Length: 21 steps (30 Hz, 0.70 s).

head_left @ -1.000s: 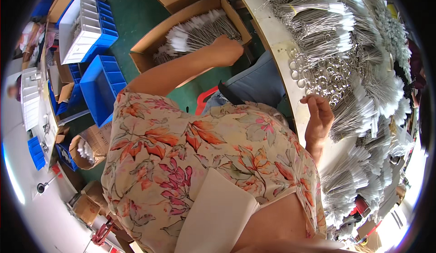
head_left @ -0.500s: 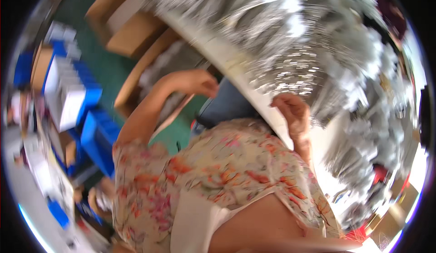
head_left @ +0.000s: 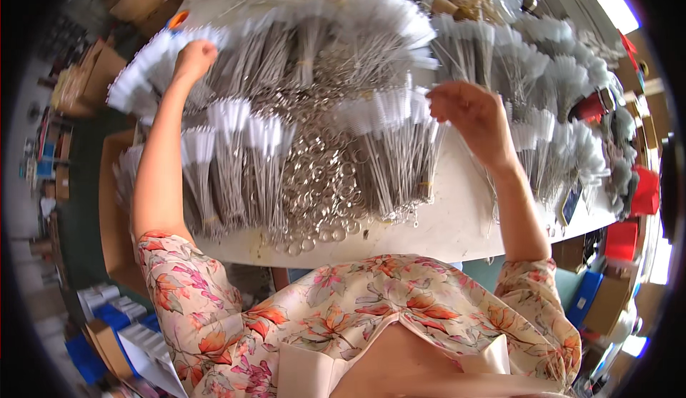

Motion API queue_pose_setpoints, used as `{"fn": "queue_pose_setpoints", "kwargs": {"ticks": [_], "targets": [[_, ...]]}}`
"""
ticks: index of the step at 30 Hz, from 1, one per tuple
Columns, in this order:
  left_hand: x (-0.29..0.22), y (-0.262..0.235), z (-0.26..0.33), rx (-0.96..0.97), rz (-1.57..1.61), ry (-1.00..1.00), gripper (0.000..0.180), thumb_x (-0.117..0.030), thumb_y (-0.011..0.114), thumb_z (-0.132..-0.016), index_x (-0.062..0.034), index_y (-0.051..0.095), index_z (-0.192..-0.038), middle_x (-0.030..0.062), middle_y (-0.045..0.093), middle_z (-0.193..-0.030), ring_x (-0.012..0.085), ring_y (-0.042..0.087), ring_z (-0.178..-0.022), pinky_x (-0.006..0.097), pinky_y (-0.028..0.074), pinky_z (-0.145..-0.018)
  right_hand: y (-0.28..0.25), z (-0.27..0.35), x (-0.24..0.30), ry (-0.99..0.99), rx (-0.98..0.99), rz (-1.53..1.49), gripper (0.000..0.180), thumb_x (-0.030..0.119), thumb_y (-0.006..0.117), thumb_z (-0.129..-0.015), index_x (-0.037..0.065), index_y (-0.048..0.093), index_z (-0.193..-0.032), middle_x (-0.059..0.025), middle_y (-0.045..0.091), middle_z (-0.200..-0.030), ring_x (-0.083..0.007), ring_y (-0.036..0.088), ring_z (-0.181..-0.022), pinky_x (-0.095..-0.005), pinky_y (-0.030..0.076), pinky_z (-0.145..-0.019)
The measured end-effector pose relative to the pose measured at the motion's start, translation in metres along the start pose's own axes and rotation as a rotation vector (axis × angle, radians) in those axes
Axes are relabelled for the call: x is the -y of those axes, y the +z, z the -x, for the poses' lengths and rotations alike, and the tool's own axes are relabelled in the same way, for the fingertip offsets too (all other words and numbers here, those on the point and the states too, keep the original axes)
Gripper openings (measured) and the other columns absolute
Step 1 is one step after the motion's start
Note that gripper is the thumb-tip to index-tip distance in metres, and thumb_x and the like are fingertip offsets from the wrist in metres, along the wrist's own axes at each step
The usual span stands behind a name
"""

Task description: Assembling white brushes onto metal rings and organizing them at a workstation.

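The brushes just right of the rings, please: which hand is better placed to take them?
Right hand, probably: it's close to these brushes; the left hand is at other brushes, farther left.

White-bristled wire brushes (head_left: 230, 155) lie bunched beside heaped silvery rings (head_left: 318, 183).

The floral blouse (head_left: 343, 298) — short-sleeved, pale-collared — is cream.
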<state>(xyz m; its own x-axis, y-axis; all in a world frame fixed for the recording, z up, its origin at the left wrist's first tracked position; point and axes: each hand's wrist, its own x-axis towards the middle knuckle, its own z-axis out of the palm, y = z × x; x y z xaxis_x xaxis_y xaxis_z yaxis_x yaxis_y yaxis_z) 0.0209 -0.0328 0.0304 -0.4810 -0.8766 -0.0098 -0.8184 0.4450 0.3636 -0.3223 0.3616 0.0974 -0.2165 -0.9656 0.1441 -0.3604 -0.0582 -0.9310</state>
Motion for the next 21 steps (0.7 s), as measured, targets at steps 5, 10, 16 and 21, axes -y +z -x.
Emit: {"fn": "queue_pose_setpoints", "kwargs": {"ticks": [5,10,16,21], "targets": [[-0.045,0.049,-0.013,-0.066,-0.555,-0.156,0.023,-0.014,0.050,-0.079,0.0007,0.063,-0.090,0.0246,0.060,-0.098,0.0381,0.059,-0.093,0.045,0.046,-0.083,-0.023,-0.065,-0.024,0.011,-0.079,0.159,0.019,0.009,0.058,-0.084,0.000,0.063,-0.099,-0.0061,0.066,-0.077,-0.0104,0.062,-0.066,-0.0242,0.051,-0.061],[-0.043,0.041,-0.007,-0.095,-0.510,-0.184,0.022,-0.015,0.048,-0.083,-0.0032,0.064,-0.092,0.0213,0.063,-0.094,0.0357,0.061,-0.089,0.043,0.047,-0.078,0.002,-0.153,-0.051,-0.245,0.022,0.449,0.021,0.010,0.058,-0.083,0.000,0.062,-0.101,-0.0105,0.066,-0.075,-0.0121,0.064,-0.066,-0.0249,0.052,-0.065],[-0.070,0.014,-0.001,-0.666,0.462,-0.061,0.033,-0.035,0.053,-0.085,-0.0042,0.062,-0.093,0.0076,0.062,-0.069,0.0162,0.058,-0.061,0.030,0.044,-0.059,0.044,-0.238,-0.077,-0.038,-0.118,0.989,0.031,0.028,0.061,-0.080,0.001,0.063,-0.093,-0.0133,0.066,-0.076,-0.0294,0.065,-0.073,-0.0363,0.052,-0.068],[-0.091,0.035,-0.022,-0.301,0.290,0.098,0.036,-0.040,0.063,-0.077,-0.0052,0.065,-0.088,0.0110,0.066,-0.081,0.0197,0.063,-0.077,0.030,0.047,-0.070,0.030,-0.253,-0.104,0.129,-0.026,0.913,0.029,0.031,0.063,-0.076,0.004,0.065,-0.087,-0.0126,0.066,-0.082,-0.0273,0.064,-0.075,-0.0369,0.050,-0.070]]}}
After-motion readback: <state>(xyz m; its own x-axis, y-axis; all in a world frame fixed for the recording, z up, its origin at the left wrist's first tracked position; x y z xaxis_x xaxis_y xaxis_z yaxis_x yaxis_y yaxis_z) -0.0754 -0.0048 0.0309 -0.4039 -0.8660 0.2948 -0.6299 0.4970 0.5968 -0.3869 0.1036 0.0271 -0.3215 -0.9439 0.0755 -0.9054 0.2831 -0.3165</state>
